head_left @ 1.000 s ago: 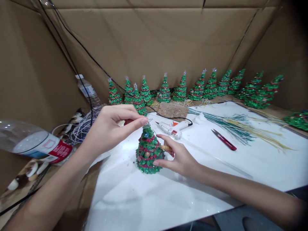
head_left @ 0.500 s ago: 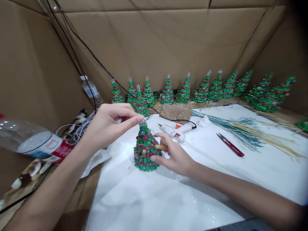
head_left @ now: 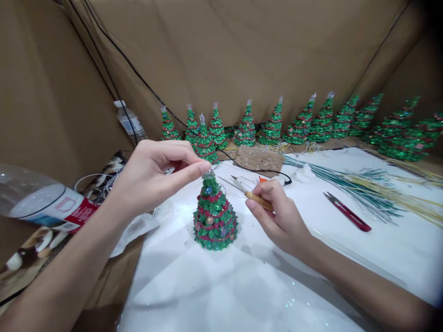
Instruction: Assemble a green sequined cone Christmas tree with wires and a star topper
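A small green glittery Christmas tree with red garlands and tiny baubles stands upright on the white work surface. My left hand is pinched at its very tip, on a clear topper mostly covered by the fingers. To the right of the tree, my right hand grips the wooden handle of an awl. The awl's thin metal shaft points up and left, apart from the tree. Behind that hand lies a white hot glue gun, partly hidden.
Several finished-looking trees line the back by the cardboard wall. Red thread snips and green and yellow wires lie at right. A corrugated cardboard piece sits behind. At left lies a large plastic bottle.
My right hand has let go of the tree's side and moved right with the awl, drawing the shaft away from the tree. My left hand stays at the tip.
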The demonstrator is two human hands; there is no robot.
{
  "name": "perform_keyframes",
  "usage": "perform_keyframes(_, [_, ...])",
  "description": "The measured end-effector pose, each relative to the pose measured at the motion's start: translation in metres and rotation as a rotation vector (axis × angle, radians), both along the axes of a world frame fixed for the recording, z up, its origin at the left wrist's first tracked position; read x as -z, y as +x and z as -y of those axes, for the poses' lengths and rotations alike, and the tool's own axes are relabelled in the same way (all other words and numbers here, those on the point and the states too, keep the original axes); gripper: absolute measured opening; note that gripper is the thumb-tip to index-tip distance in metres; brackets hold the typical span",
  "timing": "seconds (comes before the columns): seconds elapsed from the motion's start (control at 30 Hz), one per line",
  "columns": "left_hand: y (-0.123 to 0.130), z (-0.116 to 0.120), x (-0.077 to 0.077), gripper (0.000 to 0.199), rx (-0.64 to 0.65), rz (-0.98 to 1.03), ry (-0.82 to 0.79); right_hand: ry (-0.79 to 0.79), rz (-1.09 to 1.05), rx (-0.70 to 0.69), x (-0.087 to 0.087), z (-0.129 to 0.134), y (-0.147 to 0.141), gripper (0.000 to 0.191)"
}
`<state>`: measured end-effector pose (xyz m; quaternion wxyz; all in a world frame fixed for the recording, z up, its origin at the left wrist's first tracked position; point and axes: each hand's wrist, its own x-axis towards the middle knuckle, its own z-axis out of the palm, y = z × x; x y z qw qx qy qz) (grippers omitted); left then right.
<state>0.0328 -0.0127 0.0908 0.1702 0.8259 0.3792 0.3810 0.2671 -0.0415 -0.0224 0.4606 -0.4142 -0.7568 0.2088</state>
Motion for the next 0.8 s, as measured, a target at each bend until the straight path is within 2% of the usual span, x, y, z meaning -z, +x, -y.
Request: perform_keyframes(0.8, [-0.0002,-0.0008,0.0011,0.022,0.025,0.036,-0.031,0.016,0.022,0.037,-0.0033,0.0000,-0.0038,0.011])
